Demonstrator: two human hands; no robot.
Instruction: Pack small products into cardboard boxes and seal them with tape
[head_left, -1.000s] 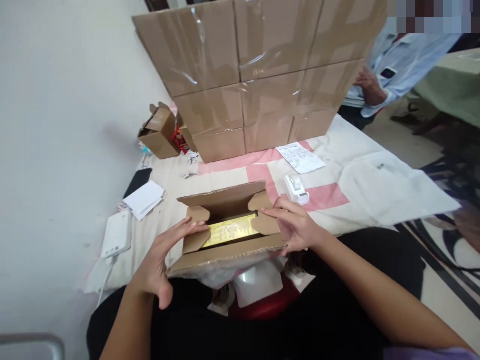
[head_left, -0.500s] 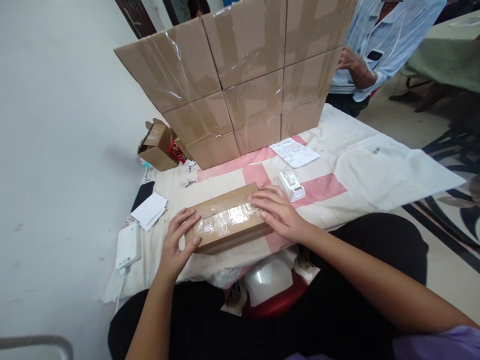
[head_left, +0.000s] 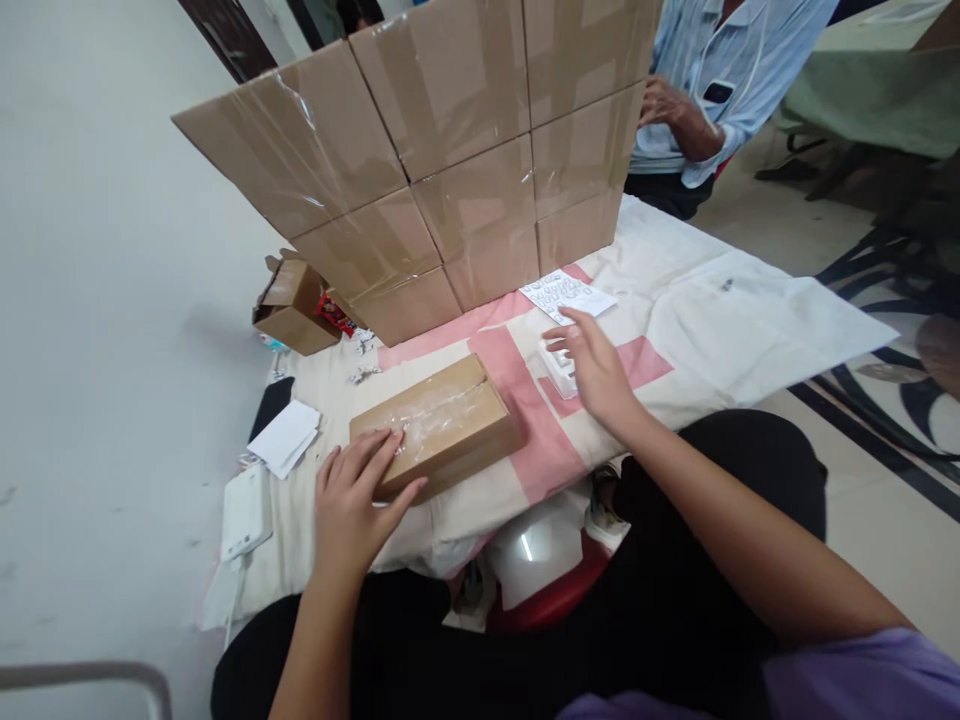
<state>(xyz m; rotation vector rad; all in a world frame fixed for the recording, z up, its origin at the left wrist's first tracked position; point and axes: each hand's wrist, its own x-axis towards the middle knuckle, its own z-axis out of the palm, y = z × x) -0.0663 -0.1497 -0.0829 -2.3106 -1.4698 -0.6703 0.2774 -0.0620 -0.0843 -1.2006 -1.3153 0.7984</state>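
A brown cardboard box (head_left: 457, 430) with clear tape across its top lies in front of me on the cloth. My left hand (head_left: 364, 490) rests on the box's left end, fingers spread over the top and thumb along the near edge. My right hand (head_left: 596, 365) is off the box, fingers apart, over the white tape dispenser (head_left: 553, 370). The hand partly hides the dispenser, and whether it touches it I cannot tell. Just beyond lies a sheet of paper (head_left: 564, 292) with small printed drawings.
A tall wall of taped cardboard boxes (head_left: 480, 150) stands across the table. At the left are an open carton (head_left: 296, 305), white papers (head_left: 285, 438) and a white power bank (head_left: 246, 510). A person in a light blue shirt (head_left: 765, 80) is behind, at the right.
My right hand has left the box's right end and moved right to the tape dispenser. My left hand stays on the box, which sits at a slightly different angle. The view has shifted.
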